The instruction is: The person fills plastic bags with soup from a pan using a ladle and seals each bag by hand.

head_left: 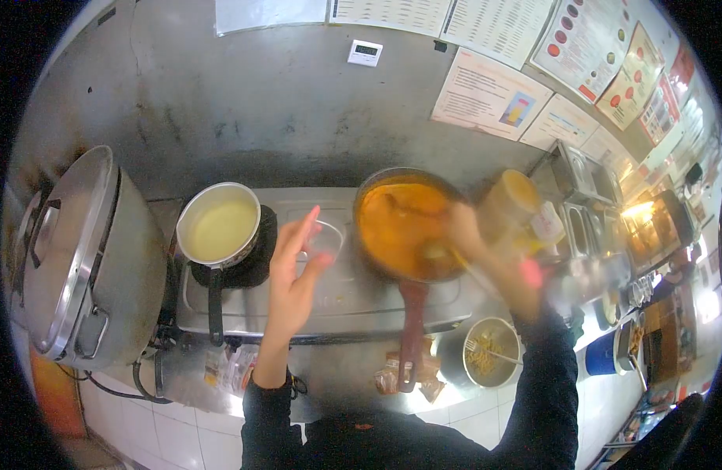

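My left hand (296, 274) is raised above the middle of the stove (337, 301), its fingers apart and nothing in it. Over the right edge of a dark pan (413, 278) with orange sauce (388, 231), my right hand (469, 235) is smeared by motion; its fingers and anything in them cannot be made out. The pan's dark red handle (412, 337) points toward me. To the left, a small pot (219, 223) of pale yellow liquid sits on a black burner, with its black handle toward me.
A large lidded metal pot (102, 266) stands far left. Near the front edge lie plastic packets (234, 366) and a brown wrapper (388, 374). A bowl (492, 352) with food and a fork is at right, below blurred containers (513, 196). A timer (365, 52) hangs on the wall.
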Tool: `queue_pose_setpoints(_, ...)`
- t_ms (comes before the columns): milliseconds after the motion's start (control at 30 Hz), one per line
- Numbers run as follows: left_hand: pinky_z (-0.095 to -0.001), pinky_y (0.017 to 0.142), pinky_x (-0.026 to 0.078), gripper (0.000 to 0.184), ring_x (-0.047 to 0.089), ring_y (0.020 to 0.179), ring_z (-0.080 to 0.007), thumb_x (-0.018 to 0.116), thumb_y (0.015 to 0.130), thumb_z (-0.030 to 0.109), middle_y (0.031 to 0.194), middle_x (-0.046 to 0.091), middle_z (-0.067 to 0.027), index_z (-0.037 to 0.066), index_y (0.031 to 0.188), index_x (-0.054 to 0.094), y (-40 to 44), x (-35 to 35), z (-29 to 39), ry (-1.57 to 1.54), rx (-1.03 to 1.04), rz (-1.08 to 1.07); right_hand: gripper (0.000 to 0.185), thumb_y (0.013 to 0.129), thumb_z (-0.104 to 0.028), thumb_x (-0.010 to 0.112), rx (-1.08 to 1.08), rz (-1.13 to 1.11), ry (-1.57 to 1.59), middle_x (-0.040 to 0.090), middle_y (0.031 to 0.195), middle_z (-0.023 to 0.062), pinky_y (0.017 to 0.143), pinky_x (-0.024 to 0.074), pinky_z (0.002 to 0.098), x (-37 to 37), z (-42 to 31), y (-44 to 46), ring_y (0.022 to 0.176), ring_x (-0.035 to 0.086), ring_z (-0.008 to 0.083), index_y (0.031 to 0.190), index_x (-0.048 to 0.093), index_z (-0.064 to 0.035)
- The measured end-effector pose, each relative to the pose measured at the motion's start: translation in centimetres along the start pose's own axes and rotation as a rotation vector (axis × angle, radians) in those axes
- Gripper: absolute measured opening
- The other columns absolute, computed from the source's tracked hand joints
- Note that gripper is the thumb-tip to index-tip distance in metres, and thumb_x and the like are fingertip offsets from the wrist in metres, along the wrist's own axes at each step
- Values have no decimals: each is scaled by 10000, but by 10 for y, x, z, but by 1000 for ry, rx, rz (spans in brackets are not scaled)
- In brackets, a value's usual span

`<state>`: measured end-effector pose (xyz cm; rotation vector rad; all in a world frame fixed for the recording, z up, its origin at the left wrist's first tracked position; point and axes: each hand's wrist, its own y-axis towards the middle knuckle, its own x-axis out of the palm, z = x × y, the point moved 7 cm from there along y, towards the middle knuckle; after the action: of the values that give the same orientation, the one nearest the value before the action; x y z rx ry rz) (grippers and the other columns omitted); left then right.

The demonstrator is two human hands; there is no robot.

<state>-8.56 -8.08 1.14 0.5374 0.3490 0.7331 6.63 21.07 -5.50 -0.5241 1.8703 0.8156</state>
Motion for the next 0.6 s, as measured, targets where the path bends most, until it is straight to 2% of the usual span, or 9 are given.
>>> queue_pose_setpoints(100,-265,785,363,525,487,945,-175,612,732,102,1037,517,-88,48,1230,457,4,2,-6,-13,-17,9,110,681,-87,586,96,8,165,595,677,208,578,469,397,5,14,-1,640,599,341,732,624,3)
queue_pose_setpoints(167,-266,788,364,527,489,954,-171,619,729,105,1034,523,-81,59,1229,461,8,4,-11,-22,-24,20,104,705,-80,587,-34,-44,260,602,624,162,536,463,345,24,26,2,567,602,246,720,634,12)
queue_pose_setpoints(200,-266,784,367,511,491,961,-165,624,729,104,1029,532,-70,70,1218,475,10,5,-17,-22,-30,35,104,705,-80,587,-34,-43,260,602,624,162,536,463,345,24,31,1,567,602,246,720,634,12)
queue_pose_setpoints(267,-267,780,371,497,492,968,-159,628,730,104,1024,541,-60,81,1206,489,16,10,-26,-22,-34,50,108,733,-36,557,25,-103,385,581,568,88,484,435,287,17,31,-5,508,548,144,746,644,26)
queue_pose_setpoints(400,-271,766,388,431,507,959,-154,624,740,93,1024,554,-57,81,1159,523,32,24,-43,-94,-27,70,131,744,3,532,-110,-41,574,566,574,54,452,399,249,4,40,-8,485,501,106,797,645,41)
queue_pose_setpoints(467,-271,762,393,412,513,954,-157,620,744,90,1027,555,-60,74,1146,529,42,37,-52,-90,-10,53,159,761,22,507,307,-130,881,561,600,50,433,368,226,-25,37,-23,469,473,94,853,634,44)
queue_pose_setpoints(500,-269,761,397,404,518,948,-163,618,745,84,1020,555,-64,71,1139,532,46,44,-58,-70,-21,53,172,775,24,492,213,-104,812,560,621,48,426,354,228,-35,36,-24,473,462,89,880,625,49)
queue_pose_setpoints(567,-267,761,401,395,523,941,-169,616,746,79,1013,556,-67,68,1132,535,53,60,-63,-54,-28,51,168,779,23,491,168,-71,826,554,616,43,420,341,224,-48,46,-26,472,452,85,875,627,45)
queue_pose_setpoints(600,-255,768,409,401,516,936,-164,605,746,27,1017,543,-67,53,1138,527,56,69,-64,-23,-22,38,164,784,23,489,122,-44,839,549,611,38,414,327,221,-54,49,-26,472,443,81,869,628,42)
